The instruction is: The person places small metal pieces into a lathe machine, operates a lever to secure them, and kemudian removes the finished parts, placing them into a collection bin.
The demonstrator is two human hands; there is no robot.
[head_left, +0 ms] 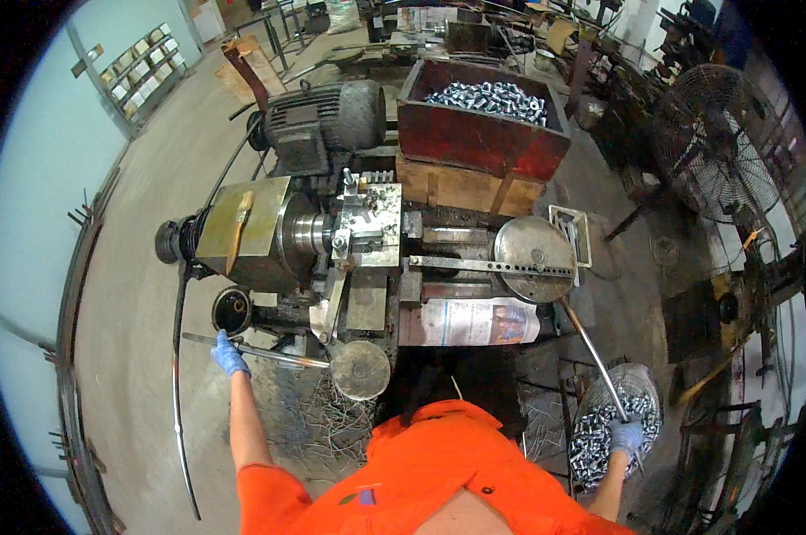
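Observation:
My left hand (pixel 230 356), in a blue glove, is closed around a metal lever bar (pixel 287 358) that joins a small round disc (pixel 361 370) at the machine's front. Just beyond it sits a dark round pot (pixel 232 311). On the right, my gloved right hand (pixel 627 435) grips the lower part of a long metal lever rod (pixel 590 349), which runs from a large round plate (pixel 535 259). Below that hand is a basket of small shiny metal parts (pixel 599 441). Between my hands stands a lathe-like machine with a tool block (pixel 369 225) beside its spindle (pixel 310 234).
A brush (pixel 239 234) lies on the headstock cover (pixel 269 201). Behind are a motor (pixel 322 127) and a red bin (pixel 483 134) of metal parts. Newspaper (pixel 470 322) lies at the machine's front. A caged fan (pixel 715 143) stands right; metal shavings (pixel 331 423) litter the floor.

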